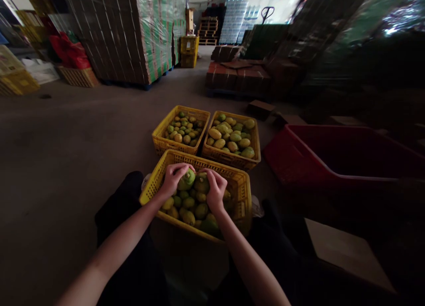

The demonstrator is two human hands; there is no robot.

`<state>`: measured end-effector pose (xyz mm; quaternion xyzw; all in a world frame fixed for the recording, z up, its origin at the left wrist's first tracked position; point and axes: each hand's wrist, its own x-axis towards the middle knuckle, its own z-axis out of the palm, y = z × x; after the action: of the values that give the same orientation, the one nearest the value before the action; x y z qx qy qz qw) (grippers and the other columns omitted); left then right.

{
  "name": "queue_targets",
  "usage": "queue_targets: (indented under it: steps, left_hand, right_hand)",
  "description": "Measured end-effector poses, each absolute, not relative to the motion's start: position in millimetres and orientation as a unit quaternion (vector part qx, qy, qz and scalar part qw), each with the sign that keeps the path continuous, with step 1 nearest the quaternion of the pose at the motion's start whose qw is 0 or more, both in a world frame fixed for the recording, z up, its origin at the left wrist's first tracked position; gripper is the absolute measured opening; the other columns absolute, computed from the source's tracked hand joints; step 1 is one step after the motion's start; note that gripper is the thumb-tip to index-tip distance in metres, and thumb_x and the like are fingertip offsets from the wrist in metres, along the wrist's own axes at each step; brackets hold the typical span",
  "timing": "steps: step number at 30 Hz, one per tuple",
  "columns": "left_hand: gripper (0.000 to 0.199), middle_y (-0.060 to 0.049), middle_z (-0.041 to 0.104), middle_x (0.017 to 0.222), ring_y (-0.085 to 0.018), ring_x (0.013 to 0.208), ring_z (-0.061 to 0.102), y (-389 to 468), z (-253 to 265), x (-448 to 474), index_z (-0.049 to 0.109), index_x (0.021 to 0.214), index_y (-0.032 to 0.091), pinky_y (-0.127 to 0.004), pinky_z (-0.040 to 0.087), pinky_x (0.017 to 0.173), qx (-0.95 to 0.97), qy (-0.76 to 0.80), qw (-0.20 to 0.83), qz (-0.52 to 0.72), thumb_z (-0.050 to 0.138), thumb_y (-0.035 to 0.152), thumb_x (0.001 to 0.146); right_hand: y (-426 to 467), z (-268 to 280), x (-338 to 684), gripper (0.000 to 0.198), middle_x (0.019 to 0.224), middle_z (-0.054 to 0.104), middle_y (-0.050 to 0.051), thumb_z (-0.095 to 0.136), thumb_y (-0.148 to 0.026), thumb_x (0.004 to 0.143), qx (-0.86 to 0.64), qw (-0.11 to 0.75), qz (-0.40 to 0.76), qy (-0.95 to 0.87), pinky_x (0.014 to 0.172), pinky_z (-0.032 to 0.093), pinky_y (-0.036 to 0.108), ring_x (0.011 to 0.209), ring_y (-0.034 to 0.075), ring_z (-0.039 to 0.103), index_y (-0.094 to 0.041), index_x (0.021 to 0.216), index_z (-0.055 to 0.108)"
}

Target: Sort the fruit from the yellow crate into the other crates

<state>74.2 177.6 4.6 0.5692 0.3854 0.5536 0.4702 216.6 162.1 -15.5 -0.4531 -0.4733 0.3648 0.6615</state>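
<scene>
My left hand (174,178) is closed around a green papaya (188,177), its stem end facing me. Beside it, my right hand (216,187) grips a darker green papaya (201,183), fingers over its top. Both fruits are held side by side above the near yellow crate (245,182), which stands between my legs. Several green and yellow papayas (188,203) lie loose inside that crate. My forearms cover parts of its near side.
Two more yellow crates of fruit, a left one (159,139) and a right one (256,147), stand just beyond. A large red bin (282,158) is at the right, with a cardboard piece (345,248) nearer me. Wrapped pallet stacks (159,36) stand farther back.
</scene>
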Motion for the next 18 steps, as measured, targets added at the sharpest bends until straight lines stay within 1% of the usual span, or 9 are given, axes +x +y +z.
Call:
queue_targets:
  steps: [10,18]
  left_hand:
    - [0.035,-0.005,0.07,0.068,-0.017,0.062,0.058,178.6,4.2,74.5,0.073,0.069,0.016,-0.029,0.044,0.064,0.552,0.384,0.495,0.551,0.055,0.044,0.08]
    - [0.037,-0.006,0.07,0.068,-0.017,0.061,0.058,177.7,5.8,74.0,0.073,0.067,0.016,-0.028,0.043,0.062,0.553,0.388,0.492,0.549,0.055,0.046,0.08]
  right_hand:
    - [160.6,-14.1,217.6,0.027,0.068,0.069,0.002,0.057,-0.038,0.081,-0.455,0.656,0.362,-0.482,0.067,0.048,0.031,0.067,0.02,0.063,-0.02,0.067,0.07]
    - [160.6,-15.5,217.3,0.028,0.067,0.069,0.002,0.056,-0.039,0.083,-0.451,0.659,0.352,-0.488,0.066,0.048,0.031,0.066,0.019,0.062,-0.02,0.067,0.07]
